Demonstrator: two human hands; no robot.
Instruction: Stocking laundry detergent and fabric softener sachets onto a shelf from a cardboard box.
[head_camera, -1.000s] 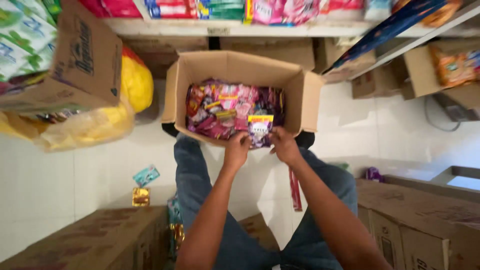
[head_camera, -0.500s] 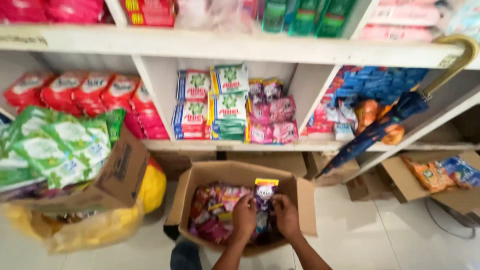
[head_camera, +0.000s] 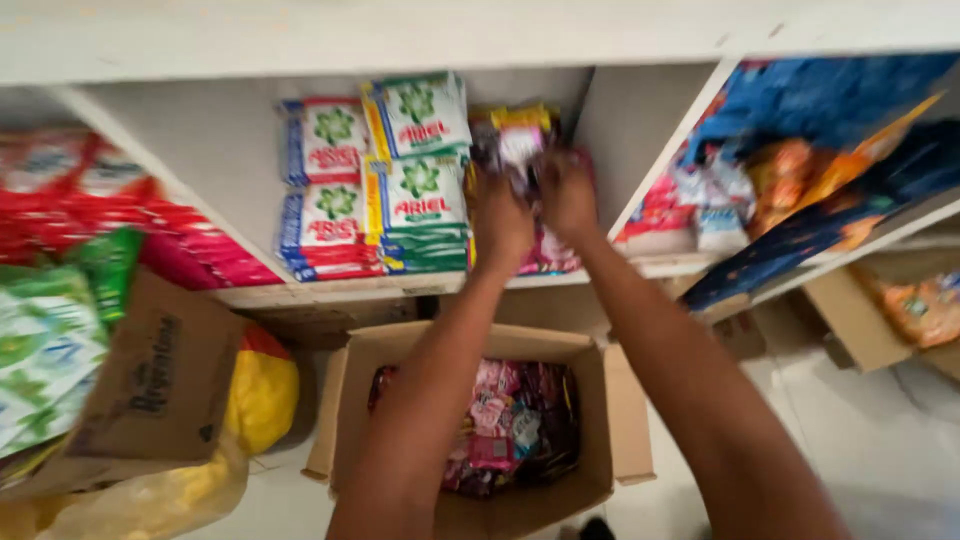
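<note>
Packets: a bundle of sachets (head_camera: 520, 140), blurred, long axis upright, top edge up, at the shelf (head_camera: 400, 285).
Left hand (head_camera: 503, 215): fingers closed on the bundle.
Right hand (head_camera: 567, 190): fingers closed on it too.

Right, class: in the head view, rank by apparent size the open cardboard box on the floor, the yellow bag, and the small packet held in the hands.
1. Open cardboard box, largest.
2. Yellow bag, partly hidden, so unsure.
3. Small packet, held at the shelf by the left hand and right hand, smallest.

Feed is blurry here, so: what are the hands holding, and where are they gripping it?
Both the left hand and right hand grip a bundle of small dark sachets by its lower part; exact finger placement is blurred.
</note>
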